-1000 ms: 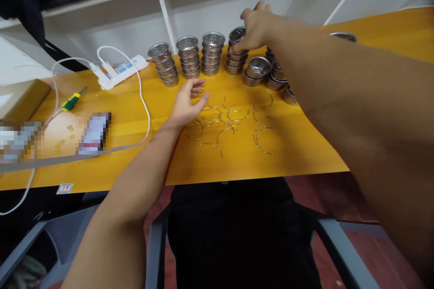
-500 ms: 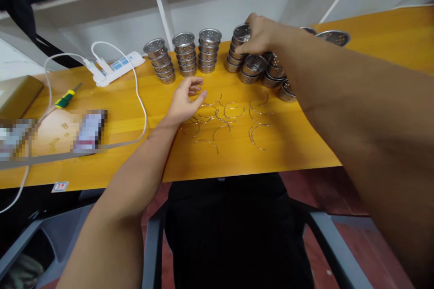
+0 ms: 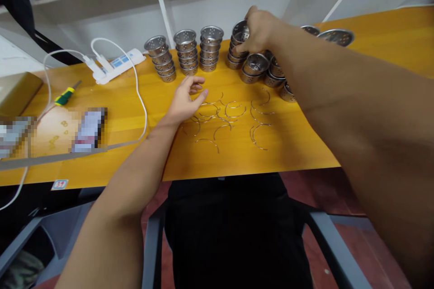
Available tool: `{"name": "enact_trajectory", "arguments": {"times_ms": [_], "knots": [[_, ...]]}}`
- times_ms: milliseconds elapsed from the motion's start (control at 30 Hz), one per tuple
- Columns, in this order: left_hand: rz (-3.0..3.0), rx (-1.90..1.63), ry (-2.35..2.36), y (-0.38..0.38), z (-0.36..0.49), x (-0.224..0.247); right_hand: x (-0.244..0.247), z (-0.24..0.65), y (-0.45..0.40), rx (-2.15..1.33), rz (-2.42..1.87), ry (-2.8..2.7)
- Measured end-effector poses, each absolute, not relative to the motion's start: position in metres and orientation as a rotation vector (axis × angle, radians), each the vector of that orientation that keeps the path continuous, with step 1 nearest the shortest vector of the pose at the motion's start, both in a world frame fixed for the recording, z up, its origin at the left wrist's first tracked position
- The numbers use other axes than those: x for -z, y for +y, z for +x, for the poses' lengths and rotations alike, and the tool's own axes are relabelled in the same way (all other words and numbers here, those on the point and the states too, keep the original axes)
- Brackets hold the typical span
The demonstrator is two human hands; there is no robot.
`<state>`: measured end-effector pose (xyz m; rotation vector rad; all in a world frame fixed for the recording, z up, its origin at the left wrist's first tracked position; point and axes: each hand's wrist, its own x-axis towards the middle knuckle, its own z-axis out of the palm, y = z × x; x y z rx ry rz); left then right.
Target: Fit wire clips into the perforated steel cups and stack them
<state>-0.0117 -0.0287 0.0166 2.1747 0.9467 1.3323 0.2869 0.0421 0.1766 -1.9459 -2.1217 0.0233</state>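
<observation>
Three upright stacks of perforated metal cups, the left stack [image 3: 162, 59], the middle stack [image 3: 187, 54] and the right stack [image 3: 210, 49], stand at the back of the table. My right hand [image 3: 259, 29] grips the top cup [image 3: 240, 32] of a fourth stack, thumb at its front. Shorter cup piles [image 3: 254, 67] sit beside it, partly behind my right arm. My left hand [image 3: 188, 99] rests on the table with fingers loosely curved and apart, holding nothing. Beside it lie several thin curved wires [image 3: 217, 115].
On the left are a white power strip [image 3: 118, 65] with cables, a green and yellow screwdriver [image 3: 65, 96], a phone [image 3: 88, 130] and a box [image 3: 18, 92]. A wide metal bowl [image 3: 336, 37] stands at the back right. Shelving rises behind the table.
The view has shifted slightly. Both hands keep nearly the same pose and place, the right one still at the top cup of the fourth stack.
</observation>
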Motion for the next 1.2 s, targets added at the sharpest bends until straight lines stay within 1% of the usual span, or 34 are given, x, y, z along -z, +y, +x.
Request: {"name": "enact_trajectory", "arguments": {"times_ms": [300, 533, 667, 800, 900, 1000, 1200], "knots": [[2.175, -1.356, 0.898, -0.025, -0.013, -0.010, -0.177, 0.286, 0.034, -0.073, -1.918, -2.030], [2.206, -1.366, 0.961, -0.015, -0.017, -0.003, -0.197, 0.272, 0.003, 0.000, -1.788, -1.872], [2.206, -1.370, 1.010, -0.018, -0.015, -0.008, -0.201, 0.263, -0.028, -0.166, -1.620, -1.904], [2.197, -1.317, 1.054, -0.029, -0.007, -0.019, -0.182, 0.244, -0.057, -0.505, -1.389, -1.928], [2.199, -1.287, 1.053, -0.038, -0.002, -0.025, -0.158, 0.229, -0.067, -0.589, -1.249, -1.958], [2.180, -1.262, 1.056, -0.044, 0.000, -0.029, -0.139, 0.222, -0.068, -0.631, -1.231, -1.951], [2.184, -1.236, 1.025, -0.043, -0.005, -0.037, -0.129, 0.232, -0.069, -0.686, -1.167, -1.935]]}}
